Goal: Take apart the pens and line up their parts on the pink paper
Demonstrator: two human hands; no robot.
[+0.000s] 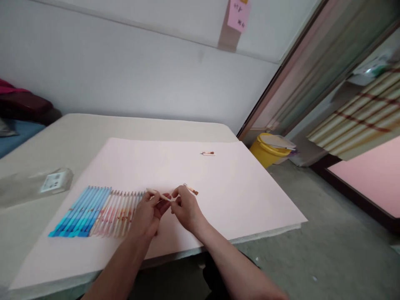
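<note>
My left hand (150,214) grips a slim pale pen barrel (161,195) between thumb and fingers, tilted slightly down to the right. At the barrel's right end, my right hand (186,208) is closed in a pinch; its fingertips partly cover that end. Just past the right knuckles lies a small pen part (191,189), pale with a brown end, perhaps a cap. Left of my hands, a row of blue pens (83,210) lies side by side, followed by a row of pale pink patterned pens (117,212). My left hand and forearm hide some of the pink ones.
A pink sheet (256,200) covers much of the white table (90,125). Farther back on it lie small pen pieces (208,153). A clear plastic bag with a label (51,181) rests at the left. Beyond the table's right side stands a yellow bucket (265,151).
</note>
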